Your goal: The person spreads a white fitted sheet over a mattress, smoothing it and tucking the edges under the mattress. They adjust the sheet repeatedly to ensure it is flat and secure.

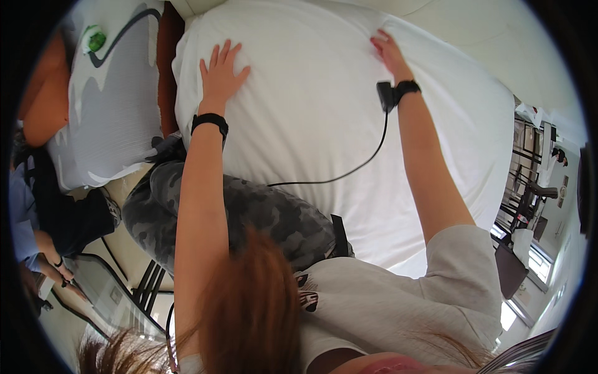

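Observation:
A white sheet (299,107) covers a mattress before me and falls into creases. My left hand (222,72) lies on the sheet's left part, palm down, fingers and thumb spread, holding nothing. Towards the far right edge, my right hand (392,55) rests on the sheet, seen from the side with its fingers partly bent and nothing visible in them. Each wrist wears a black band. A small black device (385,97) sits at the right band, and its black cable (355,174) curves across the sheet to my camouflage trousers (280,219).
Left of the bed lies a grey and white bedspread (117,93) with a small green item (95,41) on it. Another person in dark trousers (74,215) is at the left, by a black-framed glass table (107,290). Metal-framed furniture (521,173) stands at the right.

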`<state>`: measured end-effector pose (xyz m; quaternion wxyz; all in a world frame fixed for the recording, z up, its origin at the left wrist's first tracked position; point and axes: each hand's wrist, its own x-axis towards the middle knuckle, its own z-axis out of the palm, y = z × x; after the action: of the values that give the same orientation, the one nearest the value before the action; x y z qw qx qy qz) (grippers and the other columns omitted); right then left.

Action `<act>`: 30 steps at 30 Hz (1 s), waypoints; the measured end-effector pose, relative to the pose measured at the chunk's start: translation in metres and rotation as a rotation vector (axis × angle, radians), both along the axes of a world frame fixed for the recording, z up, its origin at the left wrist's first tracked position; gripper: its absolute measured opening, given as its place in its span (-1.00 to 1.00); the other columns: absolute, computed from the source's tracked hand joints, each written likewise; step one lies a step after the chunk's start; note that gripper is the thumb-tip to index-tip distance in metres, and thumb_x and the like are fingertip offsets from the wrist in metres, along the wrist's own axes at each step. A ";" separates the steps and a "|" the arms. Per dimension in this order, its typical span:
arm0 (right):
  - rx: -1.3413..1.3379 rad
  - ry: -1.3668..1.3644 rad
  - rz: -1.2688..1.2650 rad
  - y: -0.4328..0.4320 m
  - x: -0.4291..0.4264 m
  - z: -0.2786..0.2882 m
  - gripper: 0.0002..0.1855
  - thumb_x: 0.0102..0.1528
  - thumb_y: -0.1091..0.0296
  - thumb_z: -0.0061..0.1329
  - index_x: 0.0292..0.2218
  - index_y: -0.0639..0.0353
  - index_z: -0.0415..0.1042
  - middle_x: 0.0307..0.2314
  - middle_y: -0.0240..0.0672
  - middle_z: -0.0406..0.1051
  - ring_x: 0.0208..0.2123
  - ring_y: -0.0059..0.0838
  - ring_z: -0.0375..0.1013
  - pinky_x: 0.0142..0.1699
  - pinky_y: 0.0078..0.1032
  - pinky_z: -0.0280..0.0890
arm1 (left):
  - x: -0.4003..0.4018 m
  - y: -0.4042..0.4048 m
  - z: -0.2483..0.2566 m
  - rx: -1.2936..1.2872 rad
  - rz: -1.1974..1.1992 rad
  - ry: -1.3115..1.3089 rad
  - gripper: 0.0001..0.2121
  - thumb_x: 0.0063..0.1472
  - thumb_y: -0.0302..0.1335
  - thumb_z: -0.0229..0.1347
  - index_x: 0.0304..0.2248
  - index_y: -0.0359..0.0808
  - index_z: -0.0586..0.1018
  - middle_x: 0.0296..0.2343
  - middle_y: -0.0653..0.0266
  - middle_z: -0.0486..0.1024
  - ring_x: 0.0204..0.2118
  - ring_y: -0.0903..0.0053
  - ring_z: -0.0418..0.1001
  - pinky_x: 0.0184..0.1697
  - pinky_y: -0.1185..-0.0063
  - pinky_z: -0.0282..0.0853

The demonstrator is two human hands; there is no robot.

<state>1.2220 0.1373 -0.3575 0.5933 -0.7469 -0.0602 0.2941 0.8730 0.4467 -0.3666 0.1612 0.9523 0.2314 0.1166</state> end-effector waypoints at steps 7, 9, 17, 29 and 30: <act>0.144 0.202 0.162 -0.054 -0.093 0.011 -0.75 0.10 0.36 -0.04 -0.18 0.25 0.41 -0.34 -0.35 0.43 -0.27 -0.57 0.38 -0.10 -0.62 0.30 | -0.037 -0.033 0.032 -0.341 -0.188 0.391 -0.33 0.00 -0.11 0.11 0.13 -0.02 0.24 0.22 0.27 -0.06 0.28 0.31 -0.13 0.22 0.06 -0.20; 0.082 0.303 0.438 -0.054 -0.124 0.016 -0.72 0.13 0.28 -0.08 -0.18 0.26 0.42 -0.31 -0.34 0.44 -0.26 -0.52 0.41 -0.10 -0.58 0.32 | -0.061 -0.029 0.033 -0.468 -0.268 0.432 -0.36 0.01 -0.10 0.10 0.10 -0.08 0.30 0.21 0.23 -0.02 0.26 0.28 -0.10 0.23 0.15 -0.15; -0.513 0.680 1.484 -0.038 -0.334 0.059 -0.39 0.12 -0.19 -0.18 -0.12 0.25 0.42 -0.23 -0.26 0.47 -0.24 -0.47 0.47 -0.09 -0.54 0.32 | -0.160 -0.048 0.122 -0.741 -0.182 0.332 -0.57 0.14 -0.29 0.05 -0.03 -0.32 0.43 -0.05 0.15 0.40 0.02 0.35 0.33 0.06 0.50 0.22; -0.650 -0.006 1.553 -0.018 -0.380 0.037 -0.70 0.13 0.26 -0.19 -0.26 0.26 0.48 -0.43 -0.24 0.50 -0.40 -0.38 0.51 -0.27 -0.48 0.38 | -0.283 -0.024 0.230 -0.827 -0.147 -0.239 -0.72 0.25 -0.48 -0.05 -0.07 -0.36 0.45 -0.14 0.32 0.46 -0.09 0.62 0.36 0.04 0.64 0.20; -0.659 -0.025 1.512 -0.013 -0.379 0.036 -0.72 0.12 0.28 -0.18 -0.28 0.24 0.50 -0.45 -0.28 0.50 -0.44 -0.44 0.50 -0.26 -0.51 0.38 | -0.288 -0.019 0.225 -0.841 -0.143 -0.291 -0.73 0.25 -0.49 -0.05 -0.08 -0.37 0.46 -0.15 0.32 0.47 -0.10 0.63 0.37 0.03 0.64 0.21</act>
<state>0.8428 0.1241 -0.3212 -0.0148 -0.6438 -0.4638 0.6085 0.5850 0.4277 -0.1414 0.5728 0.7912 0.1675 0.1335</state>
